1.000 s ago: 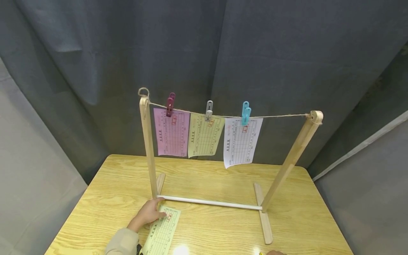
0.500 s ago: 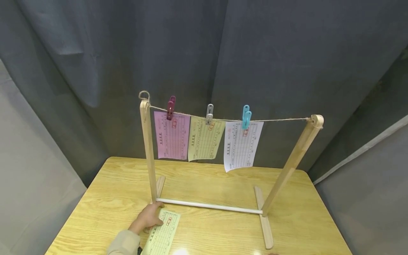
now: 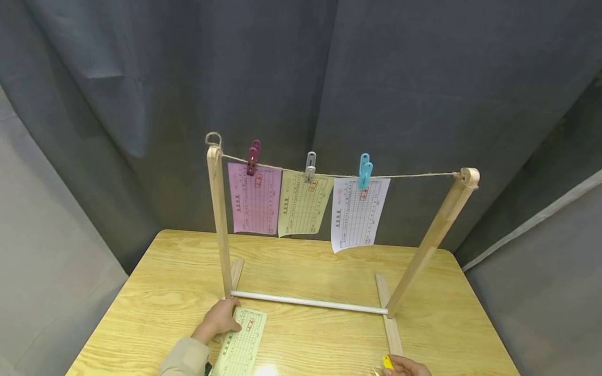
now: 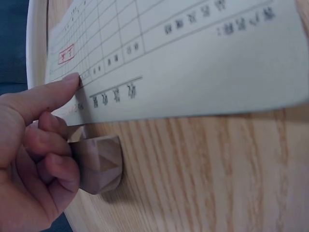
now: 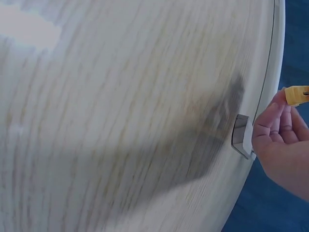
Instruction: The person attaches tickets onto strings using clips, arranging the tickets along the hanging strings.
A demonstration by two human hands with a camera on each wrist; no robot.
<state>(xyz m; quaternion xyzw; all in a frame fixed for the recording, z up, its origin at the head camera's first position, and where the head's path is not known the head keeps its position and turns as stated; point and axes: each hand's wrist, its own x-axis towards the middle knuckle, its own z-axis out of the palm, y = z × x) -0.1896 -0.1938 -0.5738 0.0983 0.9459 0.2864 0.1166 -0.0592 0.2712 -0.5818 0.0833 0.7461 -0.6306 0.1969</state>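
Note:
My left hand point(image 3: 220, 317) holds a pale green printed form point(image 3: 242, 339) by its left edge, the thumb lying on top and the other fingers curled below, as the left wrist view shows. The form slants over the table near the stand's left foot point(image 4: 100, 164). At the bottom right of the head view, my right hand point(image 3: 408, 366) pinches a small yellow clip point(image 5: 296, 95) between thumb and fingers; part of the clip is cut off in the right wrist view. That hand is near the front end of the stand's right foot point(image 3: 392, 334).
A twine line point(image 3: 414, 175) runs between two wooden posts point(image 3: 218, 224). On it hang a pink form point(image 3: 256, 206) under a maroon clip point(image 3: 253, 156), a yellow form point(image 3: 303, 209) under a grey clip point(image 3: 310, 166), and a white form point(image 3: 357, 216) under a blue clip point(image 3: 365, 169).
My right hand has come up into the head view from the bottom edge with the yellow clip. The left hand and green form have barely moved.

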